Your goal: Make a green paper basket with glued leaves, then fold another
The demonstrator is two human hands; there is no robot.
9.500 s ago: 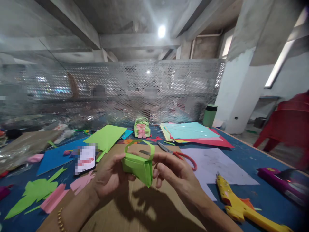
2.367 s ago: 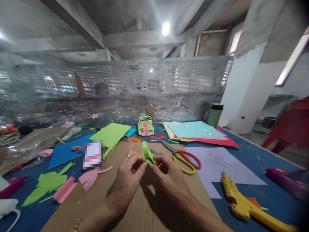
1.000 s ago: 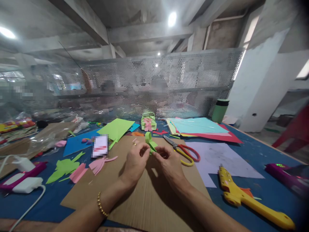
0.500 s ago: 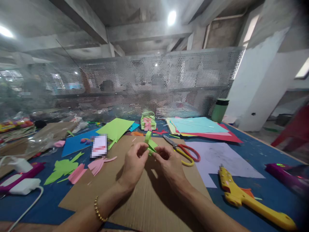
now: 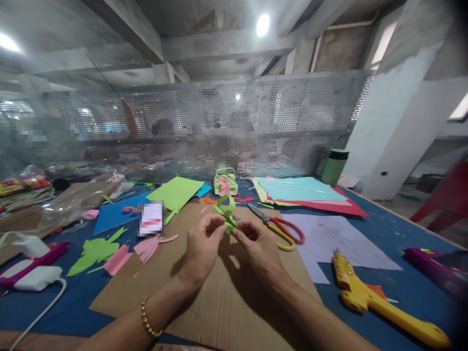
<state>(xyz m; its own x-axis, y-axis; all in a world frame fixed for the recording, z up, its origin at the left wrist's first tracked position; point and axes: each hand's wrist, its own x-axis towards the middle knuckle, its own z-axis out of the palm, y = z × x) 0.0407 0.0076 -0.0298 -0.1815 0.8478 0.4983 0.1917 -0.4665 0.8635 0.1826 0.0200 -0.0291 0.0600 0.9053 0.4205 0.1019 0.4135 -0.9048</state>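
A looped green paper strip (image 5: 229,210) is held up between both hands, over a brown cardboard sheet (image 5: 204,307). My left hand (image 5: 204,246) pinches its left side between thumb and fingertips. My right hand (image 5: 258,246) pinches the lower right of the strip, and the fingers hide part of it. Just right of my right hand lie scissors (image 5: 281,231) with one red and one yellow handle. Straight ahead stands a small green paper basket (image 5: 225,183) with a pink paper bow on its front.
A yellow glue gun (image 5: 380,302) lies at right, near a lilac paper sheet (image 5: 347,239). Coloured paper (image 5: 303,189) is stacked behind, beside a green bottle (image 5: 335,166). At left are green paper cutouts (image 5: 97,251), pink paper pieces (image 5: 149,248) and a power strip (image 5: 36,263).
The loop of the green strip has turned and now shows as a wider, rounder ring. Both hands keep their pinch in nearly the same place.
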